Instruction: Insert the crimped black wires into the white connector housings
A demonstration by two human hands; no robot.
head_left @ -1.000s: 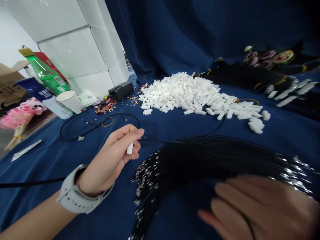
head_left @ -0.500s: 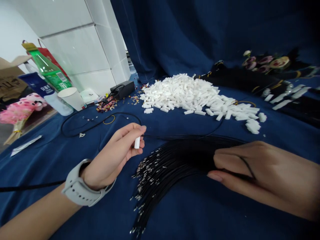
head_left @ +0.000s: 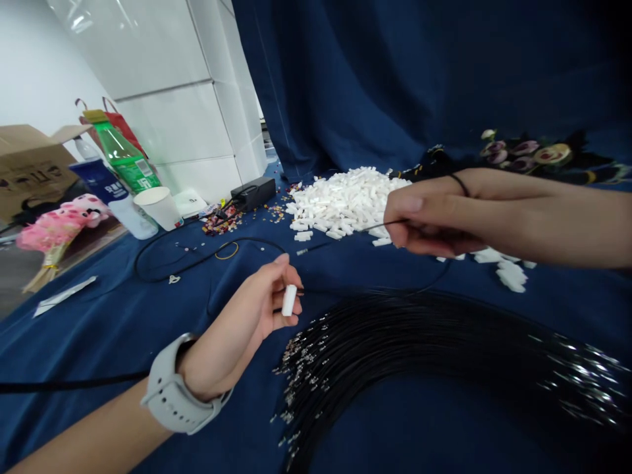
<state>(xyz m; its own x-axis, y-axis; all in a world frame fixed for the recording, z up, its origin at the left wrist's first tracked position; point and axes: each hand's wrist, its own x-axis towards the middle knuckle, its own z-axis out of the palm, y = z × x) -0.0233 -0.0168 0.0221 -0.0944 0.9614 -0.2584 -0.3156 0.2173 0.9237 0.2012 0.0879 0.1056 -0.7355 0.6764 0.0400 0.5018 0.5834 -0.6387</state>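
Note:
My left hand (head_left: 241, 322), with a grey watch on the wrist, pinches a small white plastic connector (head_left: 289, 299) between thumb and fingers, low over the blue cloth. My right hand (head_left: 429, 214) is raised above the table and pinches a single black wire (head_left: 340, 238) whose metal tip points left toward the connector. A large bundle of black wires (head_left: 419, 342) with metal terminals lies fanned across the cloth below both hands. A heap of white connectors (head_left: 340, 201) sits behind, partly hidden by my right hand.
At the back left stand a green bottle (head_left: 126, 158), a paper cup (head_left: 158, 207), a blue-and-white tube (head_left: 116, 201) and a black adapter (head_left: 253, 192) with a looped cable (head_left: 197, 257). A cardboard box (head_left: 29, 164) and pink toy (head_left: 59, 220) lie far left. Blue drapery rises behind.
My right hand has lifted off the wire bundle and risen toward the white heap, drawing out one wire. My left hand kept its hold on the connector.

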